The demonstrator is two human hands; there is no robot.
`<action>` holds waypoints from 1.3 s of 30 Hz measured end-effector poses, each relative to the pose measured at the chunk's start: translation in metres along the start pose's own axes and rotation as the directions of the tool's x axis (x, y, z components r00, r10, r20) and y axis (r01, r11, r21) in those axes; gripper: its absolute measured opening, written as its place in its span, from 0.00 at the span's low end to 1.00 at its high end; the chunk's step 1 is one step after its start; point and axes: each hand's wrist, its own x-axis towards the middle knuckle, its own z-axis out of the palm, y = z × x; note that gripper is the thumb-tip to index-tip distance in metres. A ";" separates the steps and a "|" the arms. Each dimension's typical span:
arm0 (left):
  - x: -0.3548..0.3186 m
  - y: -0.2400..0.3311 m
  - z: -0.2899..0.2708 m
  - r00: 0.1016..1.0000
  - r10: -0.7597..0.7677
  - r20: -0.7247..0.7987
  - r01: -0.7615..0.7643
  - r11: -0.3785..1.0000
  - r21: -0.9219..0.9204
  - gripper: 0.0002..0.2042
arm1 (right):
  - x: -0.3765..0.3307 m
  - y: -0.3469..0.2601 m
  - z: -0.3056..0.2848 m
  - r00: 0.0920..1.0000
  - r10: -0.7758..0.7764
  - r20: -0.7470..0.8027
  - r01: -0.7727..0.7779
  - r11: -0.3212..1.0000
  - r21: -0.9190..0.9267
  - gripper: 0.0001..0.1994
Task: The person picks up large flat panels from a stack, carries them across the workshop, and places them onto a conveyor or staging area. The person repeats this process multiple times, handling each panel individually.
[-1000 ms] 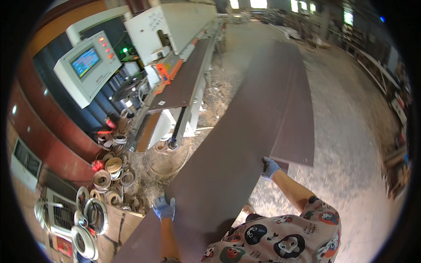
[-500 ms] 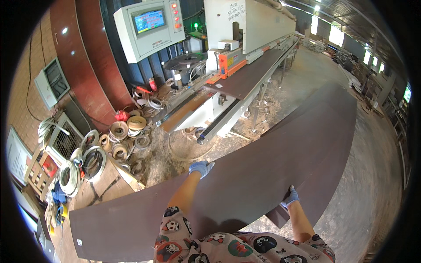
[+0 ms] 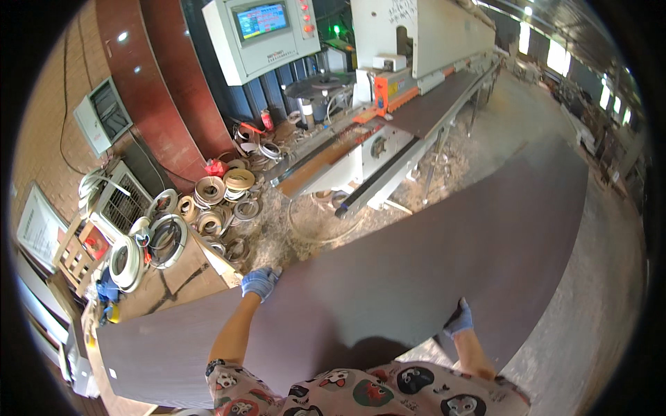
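A long dark brown board (image 3: 388,270) stretches across in front of me, from lower left to far right. My left hand (image 3: 261,283), in a blue-grey glove, grips its far edge, left of the middle. Its fingers bend over that edge and are partly hidden. My right hand (image 3: 458,320), gloved too, grips the near edge of the board material with the thumb on top. The fingers underneath are out of sight. At the near right, overlapping edges suggest more than one board, though the layers are hard to tell apart.
Beyond the board stands a long white edge-banding machine (image 3: 451,38) with an orange guard (image 3: 392,91) and a control panel (image 3: 267,38). Another brown board (image 3: 437,102) lies on its track. Banding rolls (image 3: 210,188) crowd the floor at left, near a wooden sheet (image 3: 173,274).
My left hand has moved left along the far edge. My right hand keeps its grip. The board on the machine has travelled farther along the track, away from me. The view has turned slightly left.
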 end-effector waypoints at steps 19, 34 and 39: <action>-0.037 -0.335 -0.029 0.901 -0.282 -0.330 0.289 0.957 -0.028 0.26 | 0.073 0.302 0.154 0.990 0.098 -0.097 -0.103 0.993 -0.051 0.24; -0.117 -0.405 0.056 0.750 0.116 -0.652 -0.143 0.990 0.011 0.26 | 0.140 0.424 0.212 0.960 0.087 -0.265 -0.156 0.955 -0.253 0.23; -0.158 -0.289 0.121 0.796 0.446 -0.410 -0.381 0.895 0.234 0.21 | 0.121 0.416 0.225 0.973 0.193 -0.128 -0.218 0.951 -0.220 0.21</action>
